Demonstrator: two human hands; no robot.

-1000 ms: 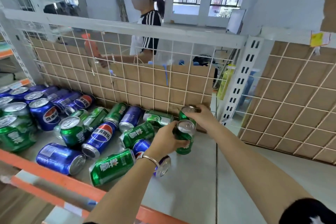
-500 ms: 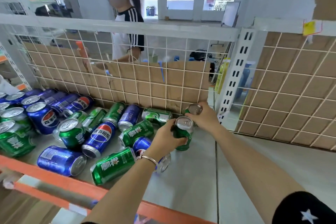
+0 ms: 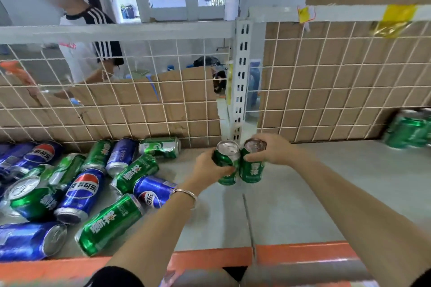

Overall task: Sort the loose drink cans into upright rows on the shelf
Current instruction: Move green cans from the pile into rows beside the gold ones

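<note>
Two green cans stand upright side by side over the grey shelf point(image 3: 303, 193), near the white upright post. My left hand point(image 3: 207, 168) grips the left green can point(image 3: 227, 161). My right hand point(image 3: 272, 149) grips the right green can point(image 3: 253, 168) from the right side. The two cans touch each other. A heap of loose green and blue cans point(image 3: 81, 184) lies on its side to the left, several of them near the orange front edge.
A wire grid backed with cardboard point(image 3: 326, 81) closes the back of the shelf. A white slotted post point(image 3: 240, 81) stands behind the held cans. More green cans point(image 3: 410, 128) sit at the far right. A person point(image 3: 93, 49) stands behind the grid.
Both hands have carried their green cans rightward, away from the heap, toward the post. The view has swung right, bringing the green cans at the far right into sight.
</note>
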